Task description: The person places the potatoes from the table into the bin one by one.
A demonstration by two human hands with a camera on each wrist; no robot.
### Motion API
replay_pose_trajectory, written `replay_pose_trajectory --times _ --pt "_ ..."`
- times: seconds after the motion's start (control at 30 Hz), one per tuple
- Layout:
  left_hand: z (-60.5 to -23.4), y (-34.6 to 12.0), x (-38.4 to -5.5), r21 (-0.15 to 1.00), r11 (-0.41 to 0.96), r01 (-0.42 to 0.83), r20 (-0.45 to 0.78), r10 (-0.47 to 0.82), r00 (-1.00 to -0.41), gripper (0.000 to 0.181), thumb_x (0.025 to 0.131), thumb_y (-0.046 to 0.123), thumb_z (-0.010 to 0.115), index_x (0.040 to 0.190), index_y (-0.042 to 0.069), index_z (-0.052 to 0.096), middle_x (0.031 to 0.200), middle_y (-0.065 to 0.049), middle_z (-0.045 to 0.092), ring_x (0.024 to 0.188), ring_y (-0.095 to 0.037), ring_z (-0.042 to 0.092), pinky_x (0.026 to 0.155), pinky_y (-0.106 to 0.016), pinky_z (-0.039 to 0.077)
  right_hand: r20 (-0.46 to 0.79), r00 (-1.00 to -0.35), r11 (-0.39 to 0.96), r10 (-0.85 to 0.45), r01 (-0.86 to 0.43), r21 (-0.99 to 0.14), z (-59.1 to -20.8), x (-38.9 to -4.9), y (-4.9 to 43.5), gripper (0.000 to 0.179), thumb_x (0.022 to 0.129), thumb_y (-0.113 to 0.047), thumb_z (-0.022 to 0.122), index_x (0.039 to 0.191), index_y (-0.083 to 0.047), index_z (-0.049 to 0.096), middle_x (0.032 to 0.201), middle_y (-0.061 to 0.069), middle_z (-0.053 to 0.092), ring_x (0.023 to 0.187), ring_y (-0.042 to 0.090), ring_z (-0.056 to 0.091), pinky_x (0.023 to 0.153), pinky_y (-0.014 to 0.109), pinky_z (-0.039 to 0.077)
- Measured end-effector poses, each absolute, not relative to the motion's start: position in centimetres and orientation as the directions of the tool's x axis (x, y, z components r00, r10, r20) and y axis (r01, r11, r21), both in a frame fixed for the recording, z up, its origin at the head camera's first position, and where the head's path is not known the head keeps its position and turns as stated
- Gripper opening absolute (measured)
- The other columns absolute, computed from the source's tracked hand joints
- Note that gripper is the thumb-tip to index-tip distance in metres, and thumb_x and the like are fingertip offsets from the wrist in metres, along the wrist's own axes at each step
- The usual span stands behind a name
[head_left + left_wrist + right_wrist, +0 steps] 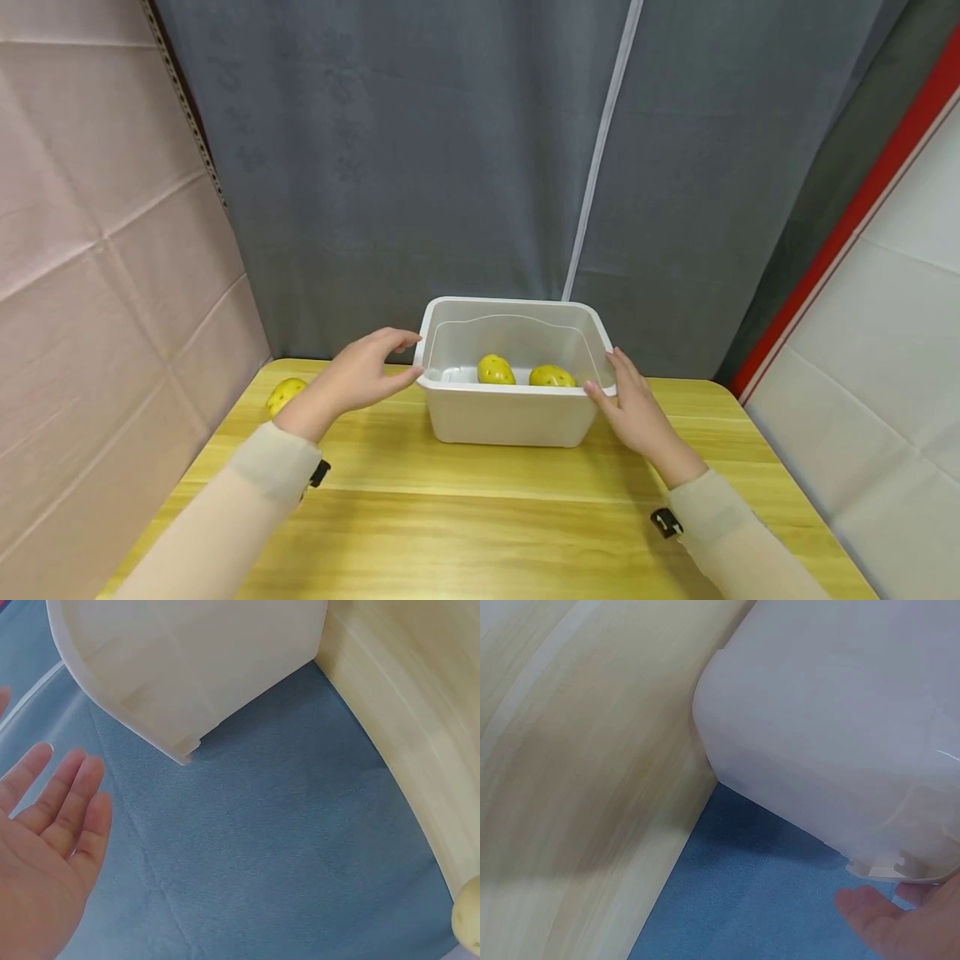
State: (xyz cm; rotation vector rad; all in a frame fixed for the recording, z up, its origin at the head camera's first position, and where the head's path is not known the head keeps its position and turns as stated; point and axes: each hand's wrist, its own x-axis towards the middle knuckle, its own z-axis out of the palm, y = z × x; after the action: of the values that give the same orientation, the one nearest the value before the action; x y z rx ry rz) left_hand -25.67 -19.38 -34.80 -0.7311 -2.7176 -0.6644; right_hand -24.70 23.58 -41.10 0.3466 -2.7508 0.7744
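A white plastic bin point(504, 417) stands on the table, with two yellow potatoes point(496, 369) lying inside. My left hand point(358, 375) is beside the bin's left rim, thumb and fingers spread apart. In the left wrist view, a gap separates its loosely bent fingers point(64, 799) from the bin. At the right rim is my right hand point(632, 410), its thumb by the front corner and its fingers along the side. The right wrist view shows those fingers point(870, 911) extended just by the rim, not curled round it.
Another yellow potato point(285, 395) lies on the wooden table point(450, 517) at the far left, beyond my left wrist. A grey curtain point(420, 167) hangs behind the table. Pale cloth walls point(97, 292) flank both sides.
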Motion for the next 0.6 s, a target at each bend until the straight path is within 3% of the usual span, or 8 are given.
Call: replay_pose_trajectory --times 0.6 --pt "-36.4 -20.6 -24.7 0.414 0.77 0.486 0.368 0.346 -0.863 0.056 0.092 0.042 0.071 0.137 0.012 0.059 0.133 -0.006 0.06 0.121 -0.029 0.059 0.098 -0.051 0.05 0.305 -0.941 0.826 -0.147 -0.287 -0.485 -41.2 -24.8 23.3 0.081 0.103 -0.053 0.045 0.156 0.003 0.021 0.164 0.024 0.012 0.146 0.05 0.018 0.112 0.069 0.021"
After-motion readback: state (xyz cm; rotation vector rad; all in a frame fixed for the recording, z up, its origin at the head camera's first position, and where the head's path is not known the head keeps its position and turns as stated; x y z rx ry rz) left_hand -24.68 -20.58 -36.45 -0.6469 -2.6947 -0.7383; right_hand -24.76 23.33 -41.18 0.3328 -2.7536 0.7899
